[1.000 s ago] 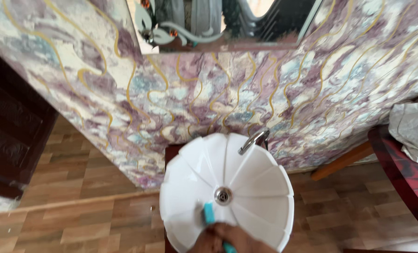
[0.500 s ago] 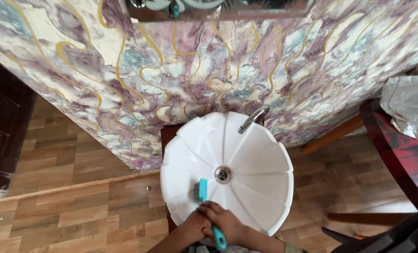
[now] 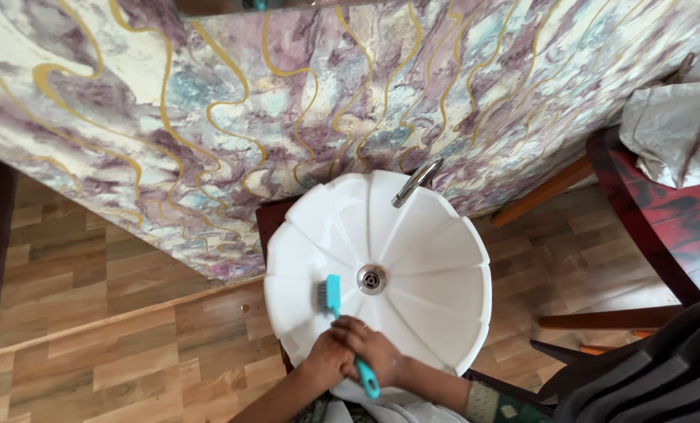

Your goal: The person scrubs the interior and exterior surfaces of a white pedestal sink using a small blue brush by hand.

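White basin (image 3: 436,266), brush (image 3: 342,321) handle under hands (image 3: 358,352).

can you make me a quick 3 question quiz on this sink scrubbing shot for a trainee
1. True or false: both hands grip the brush.
2. Where does the brush head lie in the sink? A) left of the drain B) on the tap C) on the far rim
3. Fill in: the tap stands at the sink's ____ edge, by the wall.

Key
1. True: the left hand and the right hand close together on the turquoise handle.
2. A: the bristles sit on the white bowl just left of the drain.
3. Far: it rises from the rim next to the marbled wall.
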